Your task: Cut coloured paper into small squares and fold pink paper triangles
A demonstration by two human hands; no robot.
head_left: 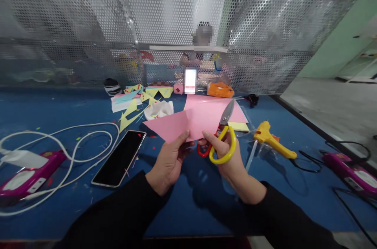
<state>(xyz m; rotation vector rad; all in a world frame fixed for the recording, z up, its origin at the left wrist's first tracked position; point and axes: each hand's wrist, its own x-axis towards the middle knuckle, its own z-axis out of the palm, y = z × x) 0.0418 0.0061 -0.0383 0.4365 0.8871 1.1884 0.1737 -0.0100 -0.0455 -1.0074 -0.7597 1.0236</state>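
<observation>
A pink sheet of paper (176, 124) is held up in front of me, with a crease or fold near its middle. My left hand (171, 160) is closed on its lower edge, thumb on the near side. My right hand (228, 154) holds scissors (227, 112) with yellow and red handles, their blades pointing up and away. The right thumb also touches the paper's lower right edge, and some fingers are hidden behind the handles. Behind the held paper lies a stack of pink sheets (206, 103), with a yellow sheet (239, 126) partly showing beneath.
On the blue table (188, 217), a smartphone (119, 158) and white cable (73, 154) lie left. Yellow paper scraps (129, 113) sit farther back. To the right are a yellow glue gun (273, 141) and a purple power strip (352, 172). A perforated metal screen (176, 9) stands behind.
</observation>
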